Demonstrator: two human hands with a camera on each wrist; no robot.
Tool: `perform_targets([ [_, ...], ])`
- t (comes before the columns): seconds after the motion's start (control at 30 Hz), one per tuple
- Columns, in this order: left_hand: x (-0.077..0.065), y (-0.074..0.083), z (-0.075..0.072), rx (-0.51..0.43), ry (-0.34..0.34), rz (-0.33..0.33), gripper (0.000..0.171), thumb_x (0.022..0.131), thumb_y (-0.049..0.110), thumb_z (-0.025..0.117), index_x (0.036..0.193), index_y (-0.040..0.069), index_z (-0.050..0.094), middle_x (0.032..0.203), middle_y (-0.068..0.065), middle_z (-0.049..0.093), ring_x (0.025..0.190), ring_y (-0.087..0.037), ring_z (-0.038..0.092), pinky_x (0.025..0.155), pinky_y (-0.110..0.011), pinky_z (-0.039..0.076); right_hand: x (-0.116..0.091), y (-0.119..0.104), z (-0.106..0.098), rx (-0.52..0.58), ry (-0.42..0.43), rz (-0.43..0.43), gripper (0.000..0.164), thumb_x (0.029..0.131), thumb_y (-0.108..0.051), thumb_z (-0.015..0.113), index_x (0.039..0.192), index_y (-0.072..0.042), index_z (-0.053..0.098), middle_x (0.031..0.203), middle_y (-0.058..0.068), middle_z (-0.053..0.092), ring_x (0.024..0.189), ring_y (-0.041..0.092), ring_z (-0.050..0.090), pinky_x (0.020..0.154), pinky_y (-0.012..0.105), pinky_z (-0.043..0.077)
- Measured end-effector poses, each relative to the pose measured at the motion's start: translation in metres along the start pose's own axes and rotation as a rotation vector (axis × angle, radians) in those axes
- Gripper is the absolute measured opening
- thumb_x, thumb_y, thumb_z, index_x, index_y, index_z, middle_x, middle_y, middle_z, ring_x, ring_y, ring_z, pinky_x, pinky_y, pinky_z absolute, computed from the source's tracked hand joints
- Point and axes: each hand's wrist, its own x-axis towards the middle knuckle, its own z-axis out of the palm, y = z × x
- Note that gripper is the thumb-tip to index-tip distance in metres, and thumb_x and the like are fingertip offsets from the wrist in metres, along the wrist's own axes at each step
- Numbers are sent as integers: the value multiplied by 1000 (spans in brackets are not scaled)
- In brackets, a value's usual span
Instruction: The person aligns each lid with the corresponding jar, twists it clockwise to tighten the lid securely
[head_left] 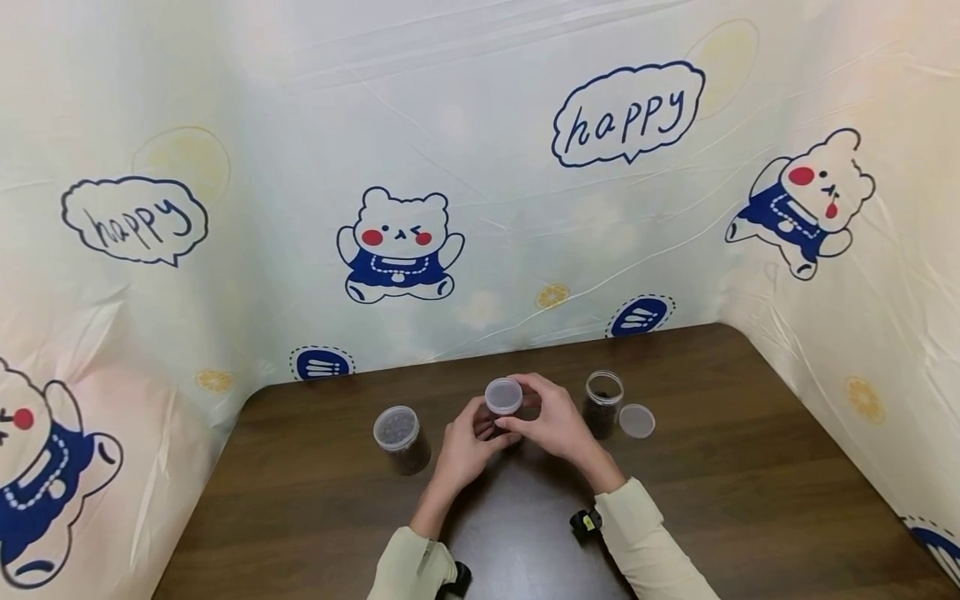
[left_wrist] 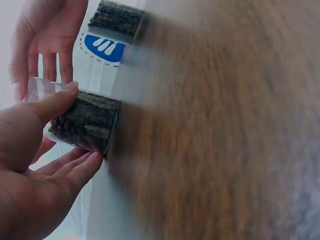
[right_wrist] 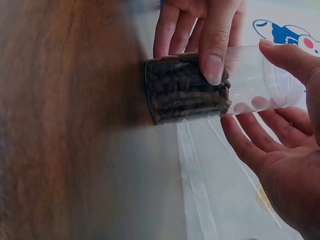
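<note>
Both hands are at a clear plastic jar point(right_wrist: 187, 92) about half full of dark coffee beans, upright with its base close to the tabletop. A translucent lid point(head_left: 503, 393) covers its mouth. My left hand point(head_left: 467, 442) grips the lower part, thumb on one side and fingers round the other. At the top, my right hand point(head_left: 555, 417) holds the lid's rim between thumb and fingers. In the right wrist view, the right fingertips also lie along the jar's wall. To the right stands an uncovered jar point(head_left: 602, 412) with dark contents, and a loose lid point(head_left: 637, 421) lies beside it.
Left of the hands, a lidded jar point(head_left: 408, 450) with dark contents stands on the brown wooden table point(head_left: 300, 508). A printed curtain point(head_left: 495, 225) hangs behind the table's back edge and along both sides. Dark wrist devices point(head_left: 585, 523) sit at both cuffs.
</note>
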Motion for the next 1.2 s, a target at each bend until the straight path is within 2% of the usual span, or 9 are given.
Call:
perform_targets([
  [0.4, -1, -1, 2, 8, -5, -27, 61, 84, 21, 90, 138, 17, 61, 129, -15, 75, 123, -27, 72, 103, -39, 59, -3, 3, -1, -3, -23, 41, 62, 83, -21, 91, 138, -10, 63, 130, 10, 71, 117, 28, 72, 97, 42, 62],
  [0.67, -2, 1, 2, 52, 12, 0, 60, 85, 20, 90, 137, 11, 61, 128, -19, 74, 121, -32, 72, 101, -45, 60, -3, 2, -2, 7, -36, 48, 66, 84, -21, 91, 141, -7, 59, 134, 12, 69, 117, 29, 71, 98, 43, 61],
  [0.8, -3, 4, 3, 71, 16, -2, 68, 84, 23, 91, 141, 11, 57, 130, -18, 73, 123, -31, 71, 102, -47, 60, -3, 0, -4, 12, -33, 45, 71, 84, -22, 91, 144, -7, 57, 137, 14, 66, 118, 31, 70, 99, 44, 61],
  [1.0, -5, 14, -1, 120, 38, 28, 80, 81, 31, 93, 148, 13, 52, 130, -11, 72, 115, -28, 71, 97, -49, 60, -2, -8, -11, -40, -26, 20, 72, 83, -25, 91, 144, -9, 57, 137, 12, 63, 122, 34, 67, 100, 50, 59],
  [1.1, -5, 24, -4, 157, 69, 53, 86, 79, 35, 94, 150, 10, 51, 132, -10, 70, 115, -28, 70, 95, -50, 58, -2, -13, -15, -64, -6, -6, 72, 83, -24, 92, 144, -8, 58, 139, 14, 62, 126, 33, 64, 101, 52, 59],
  [1.2, -6, 36, -7, 176, 100, 47, 90, 78, 37, 94, 151, 9, 50, 136, -13, 66, 119, -31, 67, 98, -51, 57, -2, -20, -19, -70, 12, -35, 71, 83, -23, 92, 144, -8, 58, 140, 15, 62, 128, 32, 63, 101, 53, 58],
])
